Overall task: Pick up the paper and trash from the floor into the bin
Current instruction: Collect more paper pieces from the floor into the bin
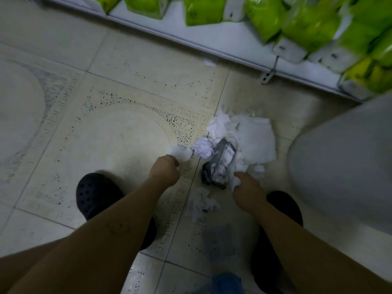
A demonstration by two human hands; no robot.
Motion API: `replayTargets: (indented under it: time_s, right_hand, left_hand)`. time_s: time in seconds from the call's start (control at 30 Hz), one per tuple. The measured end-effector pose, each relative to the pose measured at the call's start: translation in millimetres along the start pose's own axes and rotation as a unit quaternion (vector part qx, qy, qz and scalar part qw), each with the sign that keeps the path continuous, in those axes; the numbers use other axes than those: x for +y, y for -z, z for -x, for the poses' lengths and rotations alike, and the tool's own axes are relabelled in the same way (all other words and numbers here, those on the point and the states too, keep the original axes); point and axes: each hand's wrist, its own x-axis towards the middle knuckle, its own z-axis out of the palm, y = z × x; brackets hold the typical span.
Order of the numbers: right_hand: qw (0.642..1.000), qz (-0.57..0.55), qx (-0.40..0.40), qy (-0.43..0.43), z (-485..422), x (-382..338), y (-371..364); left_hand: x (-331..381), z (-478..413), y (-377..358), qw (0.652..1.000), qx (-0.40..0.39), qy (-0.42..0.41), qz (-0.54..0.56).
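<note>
Fingers of the left hand (165,168) curl round a white crumpled paper scrap (181,152); the right hand (248,187) pinches white tissue (234,181) beside a grey plastic wrapper (220,162). The white paper pile (254,139) just beyond lies on the pale tiled floor (118,128), so most work seems left. A pale rounded shape (343,158) at right may be the bin; its inside is hidden.

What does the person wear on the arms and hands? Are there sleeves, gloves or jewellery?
Both forearms are bare to the frame's edge: no sleeves show. The left hand and the right hand wear no gloves, and no watch, bracelet or ring is visible, though the picture is blurred. On the feet are dark clogs.
</note>
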Motion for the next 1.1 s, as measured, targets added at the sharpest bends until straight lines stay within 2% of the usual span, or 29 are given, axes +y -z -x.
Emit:
replayTargets:
  time_s: [0.2,0.37,0.6,0.77,0.93,1.1]
  right_hand:
    - [0.997,-0.014,0.07,0.023,48,-20,62]
    - [0.985,-0.057,0.146,0.077,93,-53,130]
    - [0.957,-0.037,0.257,0.132,172,-60,233]
    - [0.945,-0.04,0.315,0.083,216,-18,303]
    - [0.909,-0.17,0.378,-0.033,230,68,322]
    - [0.889,-0.254,0.375,-0.063,212,108,340]
  left_hand:
    - [50,57,52,0.995,0.074,-0.062,0.003]
    - [102,113,96,0.985,0.084,-0.149,-0.014]
    - [202,192,121,0.938,0.182,-0.294,-0.018]
    - [272,232,115,0.919,0.163,-0.358,0.017]
    - [334,253,74,0.909,0.141,-0.388,0.053]
    - [376,251,23,0.916,0.11,-0.378,0.077]
